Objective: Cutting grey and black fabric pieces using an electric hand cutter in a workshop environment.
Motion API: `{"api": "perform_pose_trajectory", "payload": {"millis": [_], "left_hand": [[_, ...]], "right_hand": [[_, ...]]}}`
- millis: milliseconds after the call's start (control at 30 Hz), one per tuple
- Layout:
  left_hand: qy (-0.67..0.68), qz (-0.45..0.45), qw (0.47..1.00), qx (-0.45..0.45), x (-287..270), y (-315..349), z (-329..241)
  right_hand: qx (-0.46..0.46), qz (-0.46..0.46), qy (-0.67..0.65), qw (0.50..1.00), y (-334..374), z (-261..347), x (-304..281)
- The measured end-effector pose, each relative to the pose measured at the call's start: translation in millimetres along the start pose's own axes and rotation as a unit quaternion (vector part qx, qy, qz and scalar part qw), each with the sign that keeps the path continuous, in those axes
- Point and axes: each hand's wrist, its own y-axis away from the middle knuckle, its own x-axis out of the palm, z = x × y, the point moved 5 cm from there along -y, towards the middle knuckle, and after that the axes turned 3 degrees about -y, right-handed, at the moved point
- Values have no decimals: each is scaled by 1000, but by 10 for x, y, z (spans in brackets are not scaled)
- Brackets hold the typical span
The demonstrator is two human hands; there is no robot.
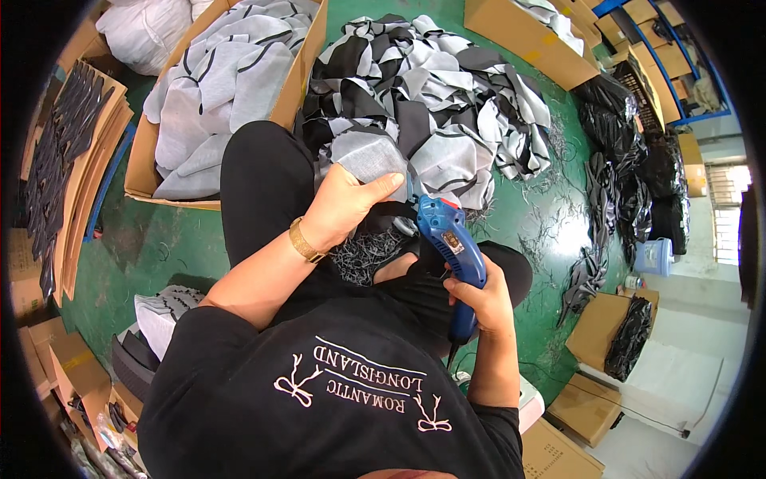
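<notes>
My left hand pinches a light grey fabric piece between thumb and fingers, just above my lap. My right hand is wrapped round the handle of blue electric scissors, with a red part near the head. The head of the scissors meets the right edge of the fabric piece; the blades are too small to make out clearly. A cord leaves the bottom of the handle. Thin dark and grey trimmings lie heaped below my hands, between my legs.
Ahead spreads a large pile of grey and black fabric pieces. At the left stands a cardboard box full of grey pieces with dark edging. Black plastic bags and a blue bucket are at the right. Loose trimmings litter the green floor.
</notes>
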Motion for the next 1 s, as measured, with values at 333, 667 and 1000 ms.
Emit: {"api": "perform_pose_trajectory", "payload": {"millis": [333,667,1000], "left_hand": [[-121,59,991,20,-37,22,-209],[-174,105,978,-39,3,91,-273],[-137,183,973,-7,0,100,-60]], "right_hand": [[-16,16,59,998,29,173,-4],[-12,20,53,998,23,167,-11],[-46,21,-66,997,-106,180,82]]}}
